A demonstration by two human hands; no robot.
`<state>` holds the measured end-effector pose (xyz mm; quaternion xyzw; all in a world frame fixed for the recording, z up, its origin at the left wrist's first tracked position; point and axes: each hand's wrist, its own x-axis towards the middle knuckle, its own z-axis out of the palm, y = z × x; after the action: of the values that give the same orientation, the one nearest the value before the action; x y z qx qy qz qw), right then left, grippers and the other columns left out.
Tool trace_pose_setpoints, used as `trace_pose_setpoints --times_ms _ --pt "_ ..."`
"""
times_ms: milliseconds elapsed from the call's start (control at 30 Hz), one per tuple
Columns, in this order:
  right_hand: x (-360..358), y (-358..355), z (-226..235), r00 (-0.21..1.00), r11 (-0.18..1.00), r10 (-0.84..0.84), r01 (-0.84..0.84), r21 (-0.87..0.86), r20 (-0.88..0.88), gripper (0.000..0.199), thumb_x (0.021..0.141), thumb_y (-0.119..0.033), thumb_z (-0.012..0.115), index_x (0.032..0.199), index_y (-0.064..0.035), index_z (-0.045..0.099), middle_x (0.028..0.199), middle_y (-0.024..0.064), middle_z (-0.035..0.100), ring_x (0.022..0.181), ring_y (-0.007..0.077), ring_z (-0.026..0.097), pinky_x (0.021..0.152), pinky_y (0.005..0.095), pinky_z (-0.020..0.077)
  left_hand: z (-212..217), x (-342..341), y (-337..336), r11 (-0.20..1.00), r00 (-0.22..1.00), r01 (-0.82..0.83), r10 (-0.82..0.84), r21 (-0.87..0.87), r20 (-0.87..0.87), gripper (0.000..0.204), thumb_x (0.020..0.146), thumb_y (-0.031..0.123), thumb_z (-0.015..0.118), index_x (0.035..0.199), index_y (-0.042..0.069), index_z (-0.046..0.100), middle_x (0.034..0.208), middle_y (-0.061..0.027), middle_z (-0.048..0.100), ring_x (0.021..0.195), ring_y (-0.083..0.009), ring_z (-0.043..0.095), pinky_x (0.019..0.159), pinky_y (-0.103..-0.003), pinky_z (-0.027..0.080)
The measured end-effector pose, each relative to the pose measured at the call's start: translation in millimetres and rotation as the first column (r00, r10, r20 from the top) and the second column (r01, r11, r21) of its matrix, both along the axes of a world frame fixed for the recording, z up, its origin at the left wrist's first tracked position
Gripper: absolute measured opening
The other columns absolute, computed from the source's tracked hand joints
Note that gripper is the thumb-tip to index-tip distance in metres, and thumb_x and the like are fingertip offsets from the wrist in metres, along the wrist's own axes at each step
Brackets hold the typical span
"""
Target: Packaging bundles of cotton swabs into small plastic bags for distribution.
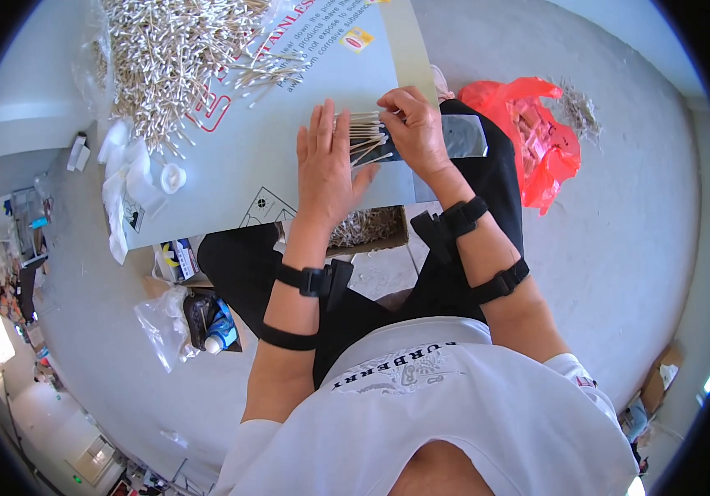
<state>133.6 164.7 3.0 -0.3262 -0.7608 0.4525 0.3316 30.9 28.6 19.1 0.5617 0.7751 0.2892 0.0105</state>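
Note:
A small bundle of cotton swabs (365, 131) lies on the table between my two hands. My left hand (325, 157) is open, its straight fingers resting along the left ends of the swabs, thumb spread toward the near side. At the right ends, my right hand (414, 126) has its fingers curled together in a pinch. Whether these grip the swabs or the edge of a bag is hidden. Out from under that hand reaches a clear, flat plastic bag (464, 136), passing over the table's right edge above my leg. One swab sits a little apart at the near side.
A large heap of loose swabs (177, 58) covers the far left of the table (231, 182). White rolls and strips (136, 178) lie at its left edge. Below stands a cardboard box of swabs (367, 229). A red plastic bag (537, 136) rests on the right.

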Motion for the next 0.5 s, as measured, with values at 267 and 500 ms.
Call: trace_pose_setpoints --times_ms 267,500 --pt "16 -16 15 0.973 0.949 0.150 -0.191 0.250 0.175 0.017 0.069 0.000 0.068 0.085 -0.0057 0.067 0.089 0.0087 0.058 0.089 0.0295 0.060 0.078 0.0396 0.0500 7 0 -14 0.997 0.998 -0.068 0.068 -0.025 0.006 0.034 0.071 0.012 0.074 0.104 0.005 0.065 0.105 -0.0070 0.054 0.103 -0.0279 0.049 0.088 -0.044 0.036" --pt "18 -21 5 0.970 0.902 0.124 -0.197 0.385 0.207 0.010 0.071 -0.004 0.069 0.079 -0.0050 0.063 0.090 0.0079 0.057 0.089 0.0296 0.058 0.078 0.0400 0.0497 -8 10 -9 0.996 0.988 -0.071 0.063 -0.052 -0.138 0.058 0.077 0.023 0.073 0.128 0.004 0.053 0.135 -0.0117 0.048 0.129 -0.0302 0.040 0.104 -0.048 0.031"
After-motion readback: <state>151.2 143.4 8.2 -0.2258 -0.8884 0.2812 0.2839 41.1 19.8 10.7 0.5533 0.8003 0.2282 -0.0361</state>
